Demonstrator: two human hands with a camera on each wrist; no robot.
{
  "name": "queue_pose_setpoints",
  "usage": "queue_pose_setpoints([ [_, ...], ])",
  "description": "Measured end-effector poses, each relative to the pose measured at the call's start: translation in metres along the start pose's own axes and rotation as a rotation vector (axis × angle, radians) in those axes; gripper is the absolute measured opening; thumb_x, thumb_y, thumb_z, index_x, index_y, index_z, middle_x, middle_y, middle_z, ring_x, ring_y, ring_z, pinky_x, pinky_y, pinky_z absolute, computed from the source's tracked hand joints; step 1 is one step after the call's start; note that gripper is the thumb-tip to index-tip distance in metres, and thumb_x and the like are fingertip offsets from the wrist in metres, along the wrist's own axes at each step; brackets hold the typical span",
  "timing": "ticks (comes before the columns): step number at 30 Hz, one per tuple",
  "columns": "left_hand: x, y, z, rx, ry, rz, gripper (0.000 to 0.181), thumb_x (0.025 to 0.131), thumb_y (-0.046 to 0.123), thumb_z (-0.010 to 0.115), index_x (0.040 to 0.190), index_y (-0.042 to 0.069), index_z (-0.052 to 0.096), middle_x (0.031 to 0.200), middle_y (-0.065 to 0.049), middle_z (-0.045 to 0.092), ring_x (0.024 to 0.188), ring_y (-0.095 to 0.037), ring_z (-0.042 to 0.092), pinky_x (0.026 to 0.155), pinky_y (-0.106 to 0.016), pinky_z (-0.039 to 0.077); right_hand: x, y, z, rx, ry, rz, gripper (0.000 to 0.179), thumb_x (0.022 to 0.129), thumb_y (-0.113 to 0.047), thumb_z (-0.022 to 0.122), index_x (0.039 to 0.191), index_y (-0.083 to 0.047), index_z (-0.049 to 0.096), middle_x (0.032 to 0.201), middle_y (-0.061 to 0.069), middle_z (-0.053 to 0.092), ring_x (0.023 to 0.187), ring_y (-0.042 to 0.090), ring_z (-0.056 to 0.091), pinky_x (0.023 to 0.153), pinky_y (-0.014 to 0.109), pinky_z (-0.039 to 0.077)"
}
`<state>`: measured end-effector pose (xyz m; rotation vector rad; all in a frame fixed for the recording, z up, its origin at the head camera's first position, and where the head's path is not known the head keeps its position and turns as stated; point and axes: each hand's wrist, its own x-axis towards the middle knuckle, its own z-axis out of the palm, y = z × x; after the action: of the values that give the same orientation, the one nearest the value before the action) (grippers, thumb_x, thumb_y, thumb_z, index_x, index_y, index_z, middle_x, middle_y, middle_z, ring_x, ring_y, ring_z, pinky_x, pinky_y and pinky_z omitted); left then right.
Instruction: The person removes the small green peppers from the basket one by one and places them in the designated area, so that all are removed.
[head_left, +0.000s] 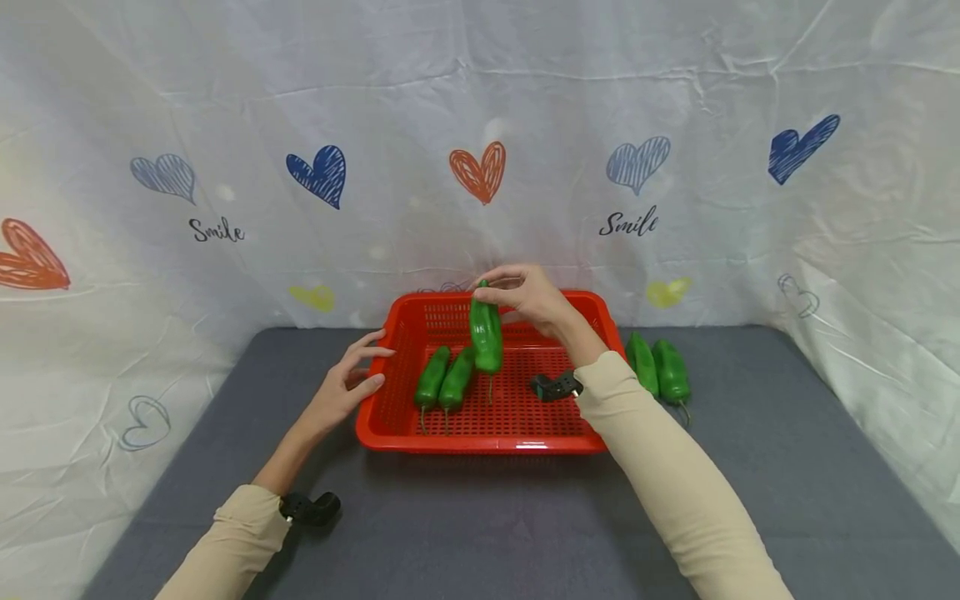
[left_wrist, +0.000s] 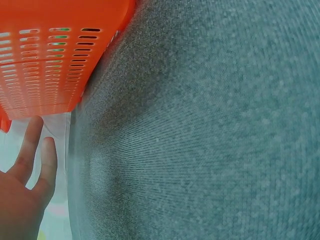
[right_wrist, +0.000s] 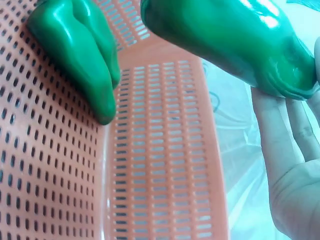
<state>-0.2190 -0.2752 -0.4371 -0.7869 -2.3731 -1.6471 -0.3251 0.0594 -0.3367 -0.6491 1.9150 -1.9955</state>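
Observation:
My right hand (head_left: 528, 296) pinches a green pepper (head_left: 487, 337) at its upper end, and the pepper hangs stem down over the red basket (head_left: 480, 445). In the right wrist view the held pepper (right_wrist: 235, 42) is large at the top, the fingers at its tip. Two more green peppers (head_left: 432, 379) lie side by side in the left half of the basket, stems toward me. At the basket's left wall is my left hand (head_left: 341, 383), fingers spread and fairly straight. The left wrist view shows two of its fingers (left_wrist: 48, 165) near the basket's slotted side.
Two green peppers (head_left: 671, 371) lie on the grey tablecloth (head_left: 480, 533) just right of the basket, partly behind the right forearm. A white cloth backdrop (head_left: 420, 108) with printed hearts hangs behind the table. Dark wrist cameras (head_left: 311, 508) are strapped to both wrists.

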Motion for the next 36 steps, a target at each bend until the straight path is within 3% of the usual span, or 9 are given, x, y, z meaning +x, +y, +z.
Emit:
queue_pose_setpoints([
  [8, -0.002, 0.0, -0.001, -0.024, -0.01, 0.02, 0.038, 0.1, -0.007, 0.055, 0.138, -0.003, 0.053, 0.162, -0.017, 0.025, 0.108, -0.052, 0.059, 0.079, -0.034, 0.058, -0.012, -0.016, -0.002, -0.037, 0.031, -0.022, 0.023, 0.091, -0.005, 0.077, 0.113, 0.002, 0.074, 0.107, 0.019, 0.07, 0.087, 0.03, 0.07, 0.073, 0.051, 0.059],
  [16, -0.002, 0.001, -0.001, -0.037, -0.008, 0.022, 0.038, 0.1, -0.007, 0.054, 0.138, -0.004, 0.052, 0.162, -0.017, 0.024, 0.108, -0.052, 0.059, 0.078, -0.034, 0.058, -0.024, -0.029, -0.005, -0.097, 0.067, -0.072, 0.028, 0.09, -0.004, 0.078, 0.116, 0.005, 0.072, 0.105, 0.019, 0.071, 0.089, 0.031, 0.07, 0.073, 0.054, 0.058],
  [36, -0.001, 0.003, 0.0, -0.066, -0.019, -0.019, 0.038, 0.101, -0.004, 0.055, 0.139, -0.002, 0.052, 0.163, -0.015, 0.022, 0.109, -0.043, 0.062, 0.074, -0.04, 0.059, -0.055, -0.031, -0.056, -0.134, 0.165, -0.12, 0.027, 0.089, -0.005, 0.08, 0.114, 0.001, 0.073, 0.097, 0.013, 0.074, 0.082, 0.026, 0.072, 0.066, 0.05, 0.059],
])
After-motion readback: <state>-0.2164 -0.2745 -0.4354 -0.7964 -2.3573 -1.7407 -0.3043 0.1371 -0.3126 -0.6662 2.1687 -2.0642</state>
